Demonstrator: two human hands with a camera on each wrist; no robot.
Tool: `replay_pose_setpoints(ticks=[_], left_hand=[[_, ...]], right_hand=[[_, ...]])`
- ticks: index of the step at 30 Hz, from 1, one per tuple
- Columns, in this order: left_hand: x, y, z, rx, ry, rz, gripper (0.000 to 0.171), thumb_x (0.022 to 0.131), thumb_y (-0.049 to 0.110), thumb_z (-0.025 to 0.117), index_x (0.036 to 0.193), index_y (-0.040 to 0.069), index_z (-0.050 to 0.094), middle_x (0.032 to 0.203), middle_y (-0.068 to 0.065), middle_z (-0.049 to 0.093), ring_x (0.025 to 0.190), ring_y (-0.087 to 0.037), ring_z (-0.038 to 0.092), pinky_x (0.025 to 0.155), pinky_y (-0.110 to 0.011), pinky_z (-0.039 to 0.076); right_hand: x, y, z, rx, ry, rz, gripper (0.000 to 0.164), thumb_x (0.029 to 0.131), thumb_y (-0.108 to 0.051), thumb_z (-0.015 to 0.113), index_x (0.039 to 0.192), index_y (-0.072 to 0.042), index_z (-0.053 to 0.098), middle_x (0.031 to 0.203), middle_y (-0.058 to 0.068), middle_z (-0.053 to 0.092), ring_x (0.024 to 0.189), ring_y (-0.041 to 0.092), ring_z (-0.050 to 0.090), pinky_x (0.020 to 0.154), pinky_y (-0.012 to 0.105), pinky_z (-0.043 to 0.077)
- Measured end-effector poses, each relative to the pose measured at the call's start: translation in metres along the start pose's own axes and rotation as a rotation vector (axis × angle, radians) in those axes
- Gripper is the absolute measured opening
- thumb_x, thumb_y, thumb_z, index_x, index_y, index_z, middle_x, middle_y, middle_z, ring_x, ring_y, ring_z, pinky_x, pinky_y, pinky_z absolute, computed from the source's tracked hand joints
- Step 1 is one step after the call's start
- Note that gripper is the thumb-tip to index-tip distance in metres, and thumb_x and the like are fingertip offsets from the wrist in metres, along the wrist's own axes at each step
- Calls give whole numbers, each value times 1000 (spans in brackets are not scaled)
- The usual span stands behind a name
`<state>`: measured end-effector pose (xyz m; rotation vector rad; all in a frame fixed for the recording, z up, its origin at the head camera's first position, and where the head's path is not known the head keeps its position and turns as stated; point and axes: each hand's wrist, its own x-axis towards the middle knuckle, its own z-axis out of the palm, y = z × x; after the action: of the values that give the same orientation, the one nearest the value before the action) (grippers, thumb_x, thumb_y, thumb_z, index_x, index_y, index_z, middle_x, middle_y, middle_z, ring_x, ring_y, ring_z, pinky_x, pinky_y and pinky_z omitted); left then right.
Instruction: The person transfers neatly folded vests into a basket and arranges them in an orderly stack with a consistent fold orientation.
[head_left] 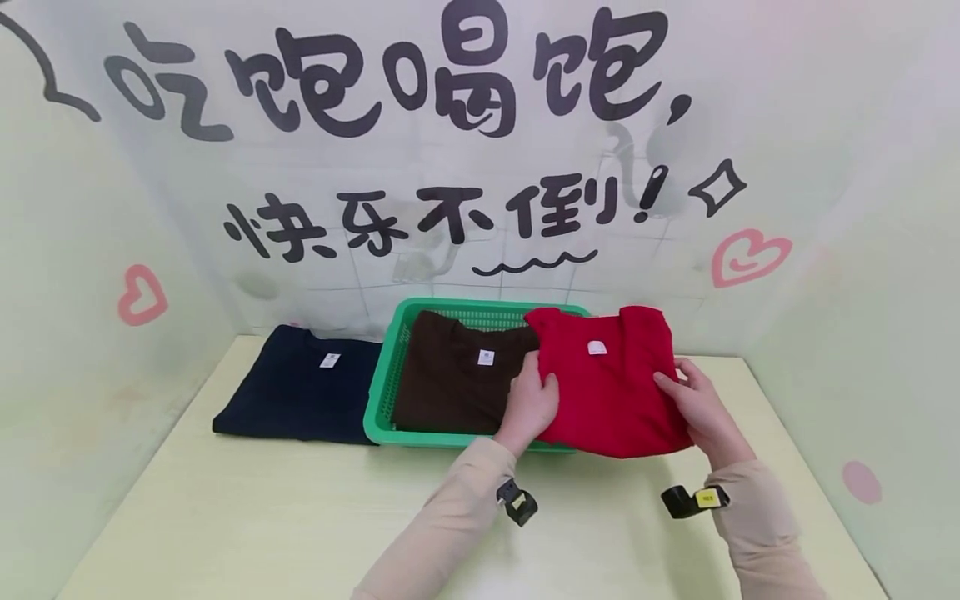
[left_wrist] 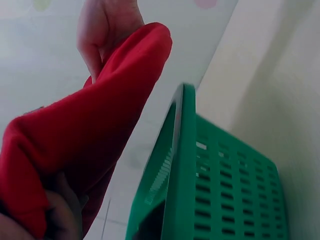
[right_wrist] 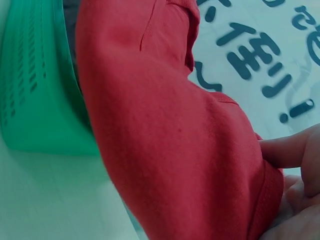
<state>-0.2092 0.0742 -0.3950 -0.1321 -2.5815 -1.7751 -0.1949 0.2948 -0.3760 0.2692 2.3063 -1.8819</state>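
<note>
A folded red shirt (head_left: 607,392) with a white neck label hangs between both hands, raised over the right end of the green basket (head_left: 450,438). My left hand (head_left: 531,404) grips its left side, thumb on top. On the opposite side, my right hand (head_left: 701,408) pinches the edge; the right wrist view shows the thumb on the red cloth (right_wrist: 180,130) and the other fingers beneath. Inside the basket lies a folded brown shirt (head_left: 450,383), its right part hidden behind the red one. In the left wrist view the red shirt (left_wrist: 100,115) sags above the basket rim (left_wrist: 186,150).
A folded navy shirt (head_left: 300,392) lies on the pale table (head_left: 285,517), against the basket's left side. Behind stands a wall (head_left: 450,275) with large black lettering. Side walls enclose the table left and right.
</note>
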Motion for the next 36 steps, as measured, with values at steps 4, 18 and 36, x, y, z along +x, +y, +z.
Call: replay_pose_setpoints(ticks=[4,18,36], left_hand=[[4,-11,-14,26,16,-6,34,91,10,47,124,2,43,111,-17,58,96,-29,58,83,-42,47],[22,-50,-64,37,85,-62,34,92,11,45,124,2,43,114,-18,56,99,-32,56,86,-45,45],[34,-77,-94,114,98,-152,36,92,14,43,126,5,42,116,-18,56,101,-33,54,87,-47,44]], right_hand=[[10,-1,20,-6,9,-4,18,94,-20,47,110,-12,43,80,-12,54,71,4,55,66,26,46],[43,-6,83,-113,-17,4,36,95,-17,45,126,-2,37,117,22,50,86,18,56,80,34,46],[68,1,124,-190,-56,8,29,94,-13,47,118,0,41,117,22,49,95,27,52,84,38,43]])
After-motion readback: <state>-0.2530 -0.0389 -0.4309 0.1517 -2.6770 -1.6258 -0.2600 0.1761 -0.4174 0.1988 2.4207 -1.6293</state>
